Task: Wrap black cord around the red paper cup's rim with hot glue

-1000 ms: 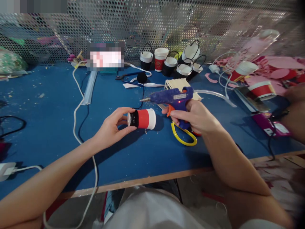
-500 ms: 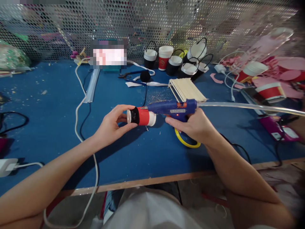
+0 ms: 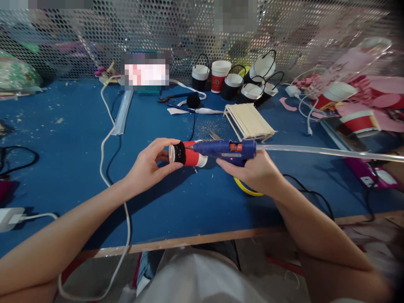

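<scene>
My left hand (image 3: 150, 164) grips a small red-and-white paper cup (image 3: 192, 160) lying on its side, fingers and thumb around its base end. Black yarn (image 3: 180, 154) is wound round the cup near that end. From there a strand leads back to a black yarn ball (image 3: 193, 100). Closed round a blue hot glue gun (image 3: 213, 148), my right hand (image 3: 260, 171) points the nozzle left, at the cup's red wall beside the yarn. A long clear glue stick (image 3: 315, 151) sticks out of the gun's rear. Yellow-handled scissors (image 3: 249, 188) lie partly hidden beneath the right hand.
Behind the hands sits a wooden stick stack (image 3: 249, 120). Several black-wrapped cups (image 3: 232, 88) with handles stand by the perforated metal screen (image 3: 176, 33). A white cable (image 3: 102, 147) crosses the blue table's left side. Pink pieces and cups (image 3: 360, 122) crowd the right.
The glue gun has tilted and shifted slightly down and left, its nozzle nearer the yarn edge. Its glue stick swung lower. My left hand and the cup have hardly moved.
</scene>
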A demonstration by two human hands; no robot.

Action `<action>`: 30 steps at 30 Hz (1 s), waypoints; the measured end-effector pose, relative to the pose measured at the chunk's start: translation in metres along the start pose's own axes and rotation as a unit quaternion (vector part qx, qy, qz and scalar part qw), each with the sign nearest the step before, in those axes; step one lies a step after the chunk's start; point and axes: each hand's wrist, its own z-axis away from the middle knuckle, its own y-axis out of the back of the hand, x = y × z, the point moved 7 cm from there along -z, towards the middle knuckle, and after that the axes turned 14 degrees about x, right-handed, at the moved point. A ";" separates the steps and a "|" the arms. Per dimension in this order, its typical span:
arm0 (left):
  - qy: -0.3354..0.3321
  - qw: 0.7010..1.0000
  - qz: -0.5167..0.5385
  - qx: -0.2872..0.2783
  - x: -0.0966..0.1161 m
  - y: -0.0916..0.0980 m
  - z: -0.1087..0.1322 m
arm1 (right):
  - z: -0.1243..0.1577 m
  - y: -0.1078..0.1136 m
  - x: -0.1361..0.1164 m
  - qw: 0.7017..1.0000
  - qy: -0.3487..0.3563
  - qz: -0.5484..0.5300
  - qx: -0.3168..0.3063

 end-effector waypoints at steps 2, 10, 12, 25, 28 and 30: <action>0.003 1.000 -0.001 0.000 -0.001 0.000 0.000 | 0.000 0.000 0.001 1.000 -0.009 0.014 -0.004; 0.038 0.999 0.007 0.009 -0.005 0.001 0.000 | 0.000 0.004 -0.008 0.999 0.019 0.025 0.024; 0.046 0.999 0.011 0.010 -0.006 0.001 0.000 | 0.001 0.004 -0.010 0.999 0.022 0.024 0.023; 0.062 0.998 0.025 0.011 -0.008 0.001 0.000 | 0.000 0.005 -0.013 0.999 0.027 0.039 0.011; 0.034 0.999 0.027 0.007 -0.004 0.000 0.000 | 0.000 0.005 -0.009 0.999 0.004 0.037 0.017; 0.013 1.000 0.025 0.004 -0.001 0.000 0.001 | 0.001 0.006 -0.007 0.999 -0.001 0.049 0.024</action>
